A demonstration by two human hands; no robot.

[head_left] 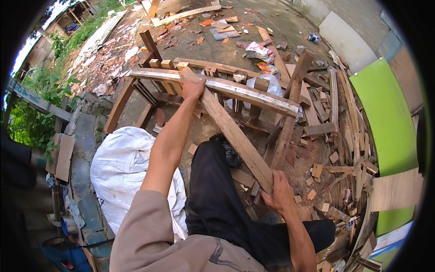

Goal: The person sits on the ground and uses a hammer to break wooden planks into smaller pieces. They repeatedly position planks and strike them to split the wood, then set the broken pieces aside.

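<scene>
A white sack (122, 172) lies at the left. The left hand (192, 87) clasps the far end of 1 long plank (233, 133) resting on a wooden frame (235, 90); the right hand (279, 192) grips its near end. Wood scraps (337, 136) litter the right.

You are outdoors in daylight, standing over bare packed dirt ground (190, 50) littered with wood offcuts (335, 136) and chips. To your left a large white woven sack (122, 177) rests against a low grey masonry wall (86, 131), with green plants (34, 113) beyond it. To your right a bright green curved panel (385, 118) leans near a heap of planks. Farther off lie pale boards (186, 15), crumpled plastic wrappers (258, 50) and broken red tile rubble (113, 59).
</scene>
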